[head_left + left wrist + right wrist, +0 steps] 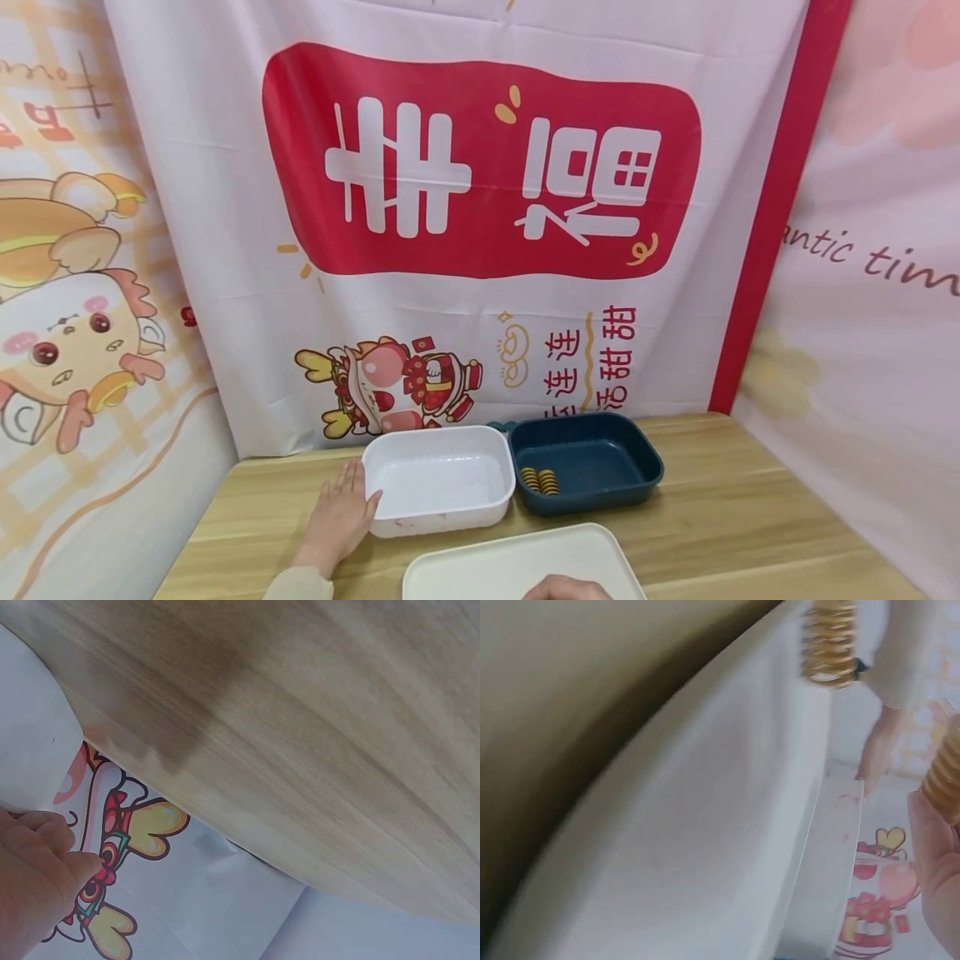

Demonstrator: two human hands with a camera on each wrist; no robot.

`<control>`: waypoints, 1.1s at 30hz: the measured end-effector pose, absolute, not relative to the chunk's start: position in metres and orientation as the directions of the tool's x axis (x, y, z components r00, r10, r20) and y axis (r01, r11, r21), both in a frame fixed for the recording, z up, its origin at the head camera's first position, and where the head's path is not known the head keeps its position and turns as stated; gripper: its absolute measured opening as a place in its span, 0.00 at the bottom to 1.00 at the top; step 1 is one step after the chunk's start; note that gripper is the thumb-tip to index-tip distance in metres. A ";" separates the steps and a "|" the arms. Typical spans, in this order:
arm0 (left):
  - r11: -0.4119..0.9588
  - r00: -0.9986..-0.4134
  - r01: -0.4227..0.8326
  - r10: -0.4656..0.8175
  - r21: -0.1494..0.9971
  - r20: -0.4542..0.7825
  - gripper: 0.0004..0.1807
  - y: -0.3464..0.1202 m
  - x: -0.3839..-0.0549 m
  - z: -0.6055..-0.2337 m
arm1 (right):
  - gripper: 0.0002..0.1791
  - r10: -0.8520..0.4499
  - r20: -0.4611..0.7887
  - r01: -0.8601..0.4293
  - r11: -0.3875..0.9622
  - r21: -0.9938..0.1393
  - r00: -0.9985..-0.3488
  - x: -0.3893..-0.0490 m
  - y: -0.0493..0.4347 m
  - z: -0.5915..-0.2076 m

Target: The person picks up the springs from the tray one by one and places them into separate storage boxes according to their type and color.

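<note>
My left hand point(341, 512) rests against the left side of the white bin point(442, 518), fingers fairly straight and the thumb over the rim. Its fingers also show beside the white wall in the left wrist view. Low in the head view, my right hand point(567, 588) is over the cream tray point(510, 558), mostly cut off by the frame. The right wrist view shows this hand point(939, 881) pinching a gold coiled spring point(946, 776). Another gold coil point(829, 641) appears by the tray's wall; its support cannot be made out. Two gold-and-dark coils point(540, 481) lie in the dark blue bin point(600, 500).
The two bins stand side by side at the back of the wooden table point(720, 517), with the tray in front. Behind them hangs a printed cloth point(480, 292). A small dark green thing point(501, 427) shows behind the bins.
</note>
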State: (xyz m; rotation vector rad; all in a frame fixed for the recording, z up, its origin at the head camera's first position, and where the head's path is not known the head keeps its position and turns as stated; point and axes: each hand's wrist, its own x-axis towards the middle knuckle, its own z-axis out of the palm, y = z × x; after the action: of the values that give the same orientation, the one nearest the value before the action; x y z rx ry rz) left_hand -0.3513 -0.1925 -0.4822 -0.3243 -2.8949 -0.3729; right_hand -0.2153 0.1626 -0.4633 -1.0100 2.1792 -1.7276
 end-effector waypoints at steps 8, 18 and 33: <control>0.943 -0.954 0.243 0.191 0.226 0.230 0.35 -0.193 -0.352 -0.483 | 0.17 -0.642 -0.012 0.066 -0.061 -0.996 -0.767 -0.225 0.173 -0.458; 0.941 -0.955 0.243 0.189 0.235 0.227 0.35 -0.193 -0.352 -0.482 | 0.21 -0.780 0.050 0.252 -0.261 -0.932 -0.624 -0.222 0.175 -0.450; 0.940 -0.959 0.240 0.190 0.244 0.211 0.35 -0.193 -0.350 -0.482 | 0.26 -0.804 0.096 0.297 -0.324 -0.898 -0.587 -0.220 0.174 -0.446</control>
State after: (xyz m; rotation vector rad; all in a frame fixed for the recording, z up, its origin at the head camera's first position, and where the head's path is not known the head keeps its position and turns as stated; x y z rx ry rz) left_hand -0.3499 -0.1929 -0.4819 -0.3248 -2.9107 -0.4004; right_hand -0.2197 0.1739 -0.4462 -0.7153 1.1764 -1.9721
